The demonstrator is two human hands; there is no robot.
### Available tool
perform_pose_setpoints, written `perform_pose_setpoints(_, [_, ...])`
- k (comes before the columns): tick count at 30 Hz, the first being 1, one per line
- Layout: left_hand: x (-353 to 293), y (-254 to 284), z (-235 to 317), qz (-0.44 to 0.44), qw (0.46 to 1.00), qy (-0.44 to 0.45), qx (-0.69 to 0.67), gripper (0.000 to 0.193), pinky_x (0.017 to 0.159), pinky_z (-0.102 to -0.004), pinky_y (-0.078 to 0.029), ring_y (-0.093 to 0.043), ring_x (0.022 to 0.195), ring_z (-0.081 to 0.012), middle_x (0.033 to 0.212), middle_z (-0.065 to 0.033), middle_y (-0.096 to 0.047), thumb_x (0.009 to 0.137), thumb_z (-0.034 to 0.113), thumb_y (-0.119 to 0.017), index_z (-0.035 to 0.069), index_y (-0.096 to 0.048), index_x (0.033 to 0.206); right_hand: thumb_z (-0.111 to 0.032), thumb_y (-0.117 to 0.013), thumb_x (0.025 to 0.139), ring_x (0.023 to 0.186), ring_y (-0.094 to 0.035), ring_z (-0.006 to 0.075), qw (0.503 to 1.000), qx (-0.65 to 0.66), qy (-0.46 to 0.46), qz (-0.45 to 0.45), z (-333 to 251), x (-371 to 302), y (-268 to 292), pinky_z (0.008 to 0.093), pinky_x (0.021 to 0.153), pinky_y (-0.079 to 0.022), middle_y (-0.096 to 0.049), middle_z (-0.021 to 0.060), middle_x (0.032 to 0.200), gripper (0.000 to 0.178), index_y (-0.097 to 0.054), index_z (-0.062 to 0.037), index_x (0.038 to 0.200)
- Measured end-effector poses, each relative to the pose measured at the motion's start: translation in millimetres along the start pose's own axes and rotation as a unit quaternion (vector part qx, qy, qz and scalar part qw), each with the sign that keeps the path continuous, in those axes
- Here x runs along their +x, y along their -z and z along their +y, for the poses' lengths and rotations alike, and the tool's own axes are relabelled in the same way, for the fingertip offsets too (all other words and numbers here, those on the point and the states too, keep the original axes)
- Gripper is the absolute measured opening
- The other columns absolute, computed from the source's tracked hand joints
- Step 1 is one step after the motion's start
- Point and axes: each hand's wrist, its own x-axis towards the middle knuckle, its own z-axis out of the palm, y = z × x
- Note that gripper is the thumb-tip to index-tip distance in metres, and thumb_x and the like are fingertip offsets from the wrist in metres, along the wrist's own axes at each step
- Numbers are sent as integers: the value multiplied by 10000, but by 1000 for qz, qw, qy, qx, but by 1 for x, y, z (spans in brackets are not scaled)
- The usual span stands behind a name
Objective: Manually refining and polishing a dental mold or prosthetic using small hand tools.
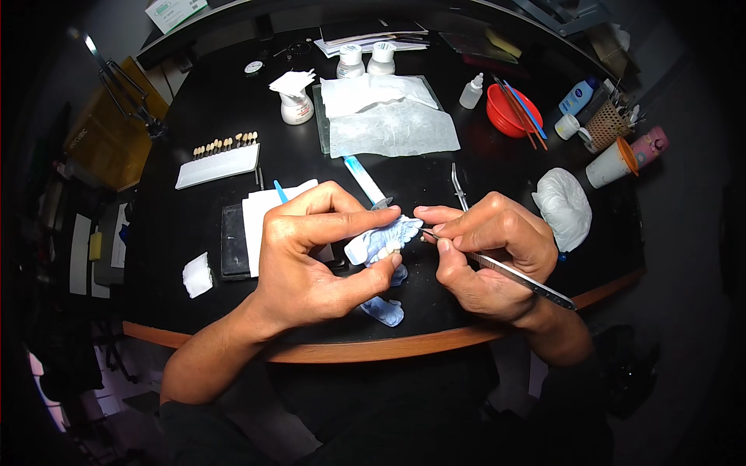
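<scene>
Both hands [311, 252] [489, 252] pinched, fingertips together

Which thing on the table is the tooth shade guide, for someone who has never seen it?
Start at the black table and go to its left half, up and left of the left hand. The shade guide is a flat white bar there, the only thing with a row of small tooth tabs along its top edge.

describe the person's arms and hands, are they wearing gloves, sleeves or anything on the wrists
Both hands are bare: no gloves show on the left hand or the right hand, and no rings can be seen on the fingers that show. The forearms are uncovered too, with no sleeve, watch or band visible on either wrist. Toward the lower edge the arms run into dark clothing, too dim to tell more.
</scene>
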Motion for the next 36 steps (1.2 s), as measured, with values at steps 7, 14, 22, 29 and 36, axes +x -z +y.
perform_pose_setpoints(7, [-1,-3,-1,21,1000,1,2,397,526,-195,-387,-563,661,-56,811,-43,-665,700,20,-861,-12,-796,1090,125,-719,738,689,-717,189,1000,5,9,13,-1,1,1,436,805,-673,-682,137,763,167,-610,19,808])
perform_pose_setpoints(14, [3,-5,0,34,998,-46,11,365,508,-184,-411,-603,665,-54,876,-90,-727,731,-5,-871,-10,-785,1086,121,-719,790,999,-749,396,999,-43,28,-17,-15,-2,8,433,882,-653,-698,202,877,209,-591,37,933])
perform_pose_setpoints(22, [-1,-10,-3,29,998,7,-61,453,696,-218,-594,-747,883,-156,991,-150,-758,770,-28,-854,-43,-717,1202,112,-738,783,967,-763,380,999,-32,18,-34,-16,1,5,475,911,-635,-730,192,882,190,-623,16,900])
perform_pose_setpoints(29, [-1,-9,-1,-35,992,35,-118,595,863,-302,-613,-747,970,-195,1062,-182,-745,812,-36,-820,-61,-592,1362,81,-779,781,986,-768,348,998,-17,22,-61,-14,0,-1,474,934,-623,-761,168,904,169,-677,4,891])
perform_pose_setpoints(36, [-2,-8,4,-58,975,75,-199,666,850,-278,-589,-713,930,-152,1003,-155,-730,844,-47,-778,-96,-483,1439,91,-773,791,929,-781,310,998,-11,9,-63,-16,0,-3,381,819,-668,-756,190,917,162,-671,15,890])
